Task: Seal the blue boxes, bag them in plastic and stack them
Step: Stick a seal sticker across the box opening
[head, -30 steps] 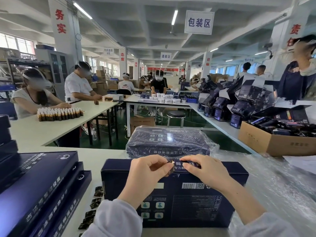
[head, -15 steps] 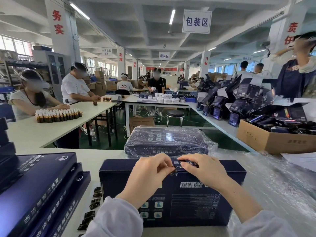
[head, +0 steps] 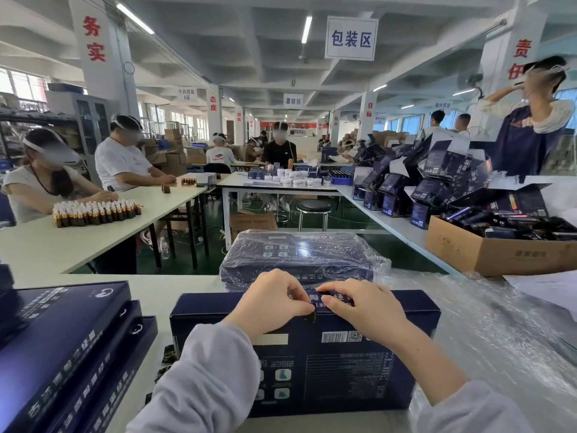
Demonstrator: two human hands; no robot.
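Left hand (head: 274, 298) and right hand (head: 359, 306) both with fingers curled, pinching small dark seal (head: 313, 313) at far top edge of blue box (head: 343, 373), box flat on surface (head: 162, 285), bagged boxes (head: 299, 257) just behind, unbagged stack (head: 62, 339) left, plastic (head: 499, 339) right.
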